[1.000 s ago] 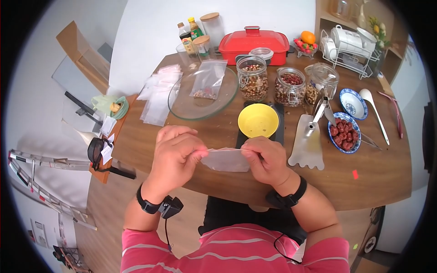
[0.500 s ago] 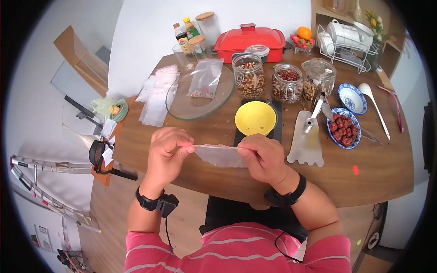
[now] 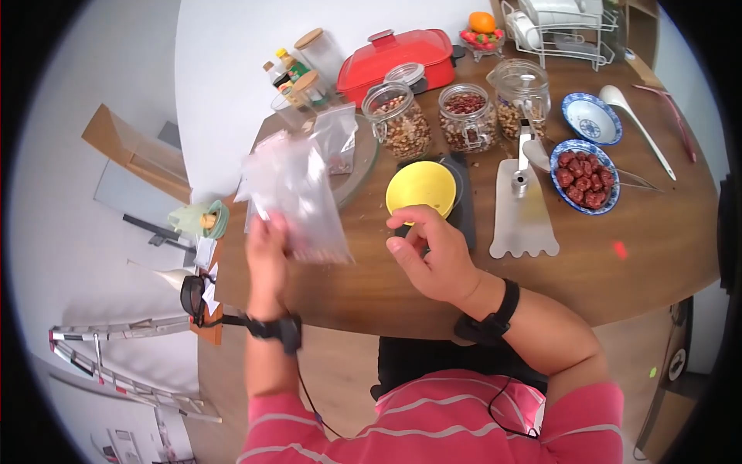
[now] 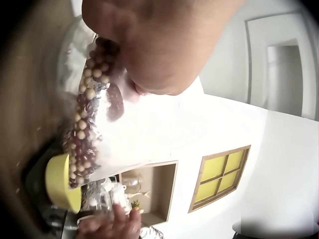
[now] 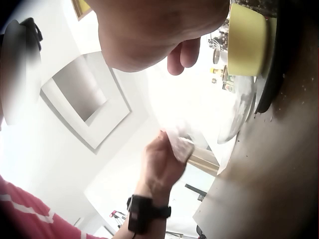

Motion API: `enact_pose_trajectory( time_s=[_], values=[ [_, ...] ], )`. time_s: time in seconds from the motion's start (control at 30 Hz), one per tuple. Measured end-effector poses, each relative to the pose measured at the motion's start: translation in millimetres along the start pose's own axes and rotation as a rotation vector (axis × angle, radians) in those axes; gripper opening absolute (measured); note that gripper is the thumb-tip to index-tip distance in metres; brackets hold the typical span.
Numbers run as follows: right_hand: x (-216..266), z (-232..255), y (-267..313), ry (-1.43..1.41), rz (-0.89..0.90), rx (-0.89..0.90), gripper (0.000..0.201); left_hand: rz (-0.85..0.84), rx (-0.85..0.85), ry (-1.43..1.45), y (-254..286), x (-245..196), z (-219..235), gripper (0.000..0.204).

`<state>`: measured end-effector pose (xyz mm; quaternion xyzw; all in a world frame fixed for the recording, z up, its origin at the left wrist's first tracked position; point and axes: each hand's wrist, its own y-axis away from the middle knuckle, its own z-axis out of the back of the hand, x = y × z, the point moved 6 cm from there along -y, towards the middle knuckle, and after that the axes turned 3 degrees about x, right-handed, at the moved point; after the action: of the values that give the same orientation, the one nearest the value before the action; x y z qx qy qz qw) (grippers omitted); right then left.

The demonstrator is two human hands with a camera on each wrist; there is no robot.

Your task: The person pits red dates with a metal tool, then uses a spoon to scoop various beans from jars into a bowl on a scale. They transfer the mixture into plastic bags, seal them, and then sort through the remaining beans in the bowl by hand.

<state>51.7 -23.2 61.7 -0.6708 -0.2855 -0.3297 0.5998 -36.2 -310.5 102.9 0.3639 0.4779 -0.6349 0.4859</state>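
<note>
On the left side of the table, my left hand (image 3: 268, 259) pinches a clear plastic bag (image 3: 313, 205), which is blurred and hangs tilted. The left wrist view shows mixed beans and red pieces (image 4: 85, 119) inside the bag, below the left hand (image 4: 154, 45). My right hand (image 3: 439, 259) holds nothing; its fingers are loosely bent just in front of the yellow bowl (image 3: 421, 188), which sits on a black scale (image 3: 462, 213). In the right wrist view, the right hand (image 5: 159, 35) hangs near the yellow bowl (image 5: 246, 42).
Behind stand open jars of beans (image 3: 398, 127), a red cooker (image 3: 398, 62) and a glass plate (image 3: 363, 174) with another bag (image 3: 336, 143). Rightward are a metal scraper-like tool (image 3: 522, 220), a bowl of dark red fruit (image 3: 585, 179), an empty patterned bowl (image 3: 591, 120) and a white spoon (image 3: 638, 131).
Both hands held the bag's top edge between them; my right hand has let go. The left hand has moved the bag left and lifted it into fuller view. The head view has shifted.
</note>
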Motion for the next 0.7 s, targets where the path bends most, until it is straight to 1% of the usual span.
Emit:
enact_pose_trajectory(
  time_s=[0.03,0.07,0.1,0.13,0.17,0.2,0.27,0.3,0.33,0.37,0.4,0.43,0.47,0.5,0.53,0.6,0.67,0.7],
  values=[
    [-3.9,-4.1,1.8,0.055,0.000,0.061,0.028,0.020,-0.037,-0.069,-22.5,-28.2,0.1,0.022],
    [-6.7,-8.1,2.5,0.113,0.003,0.122,0.028,0.013,-0.035,-0.094,-50.4,-35.1,5.0,0.021],
    [-4.5,-11.2,3.1,0.138,0.045,0.157,0.027,0.045,0.032,-0.057,-82.9,-22.7,15.0,0.021],
    [-3.8,-11.9,3.1,0.134,0.047,0.166,0.027,0.068,0.057,-0.040,-107.7,-16.9,15.9,0.019],
    [0.2,-13.2,2.8,0.168,0.105,0.195,0.027,0.090,0.092,-0.029,-129.2,-8.8,16.4,0.016],
    [4.3,-14.4,2.3,0.203,0.161,0.222,0.026,0.089,0.088,-0.025,-146.6,-3.7,14.8,0.016],
    [6.7,-14.5,1.7,0.209,0.139,0.244,0.026,0.212,0.156,-0.055,-177.8,19.1,4.4,0.017],
    [6.5,-15.2,1.8,0.214,0.116,0.262,0.026,0.216,0.161,-0.049,-196.6,35.7,5.5,0.017],
    [6.2,-14.8,1.3,0.223,0.110,0.263,0.026,0.223,0.194,-0.102,-218.1,60.1,11.8,0.019],
    [7.2,-15.1,0.9,0.230,0.135,0.261,0.026,0.232,0.226,-0.155,-234.1,78.2,11.9,0.021],
    [8.1,-16.0,0.8,0.235,0.159,0.261,0.026,0.238,0.229,-0.147,-242.1,88.3,6.0,0.021],
    [9.2,-16.6,0.3,0.239,0.188,0.253,0.027,0.143,0.123,-0.286,-248.8,91.6,6.8,0.023],
    [7.9,-17.5,0.1,0.242,0.181,0.264,0.027,0.049,0.014,-0.426,-256.2,95.3,8.4,0.026],
    [8.0,-17.9,0.4,0.236,0.192,0.265,0.027,-0.164,-0.070,-0.658,-279.6,113.3,27.5,0.032],
    [7.8,-18.6,0.7,0.230,0.204,0.265,0.028,-0.152,-0.073,-0.652,-271.4,106.6,22.3,0.032],
    [2.0,-21.9,2.7,0.229,0.217,0.259,0.028,-0.268,-0.244,-0.480,-230.6,43.0,2.0,0.038],
    [2.5,-20.5,2.7,0.259,0.223,0.237,0.029,-0.256,-0.198,-0.089,-182.5,10.9,-25.7,0.038],
    [4.7,-19.9,1.9,0.254,0.212,0.251,0.029,-0.268,-0.147,-0.048,-150.7,-4.5,-44.8,0.035]
  ],
)
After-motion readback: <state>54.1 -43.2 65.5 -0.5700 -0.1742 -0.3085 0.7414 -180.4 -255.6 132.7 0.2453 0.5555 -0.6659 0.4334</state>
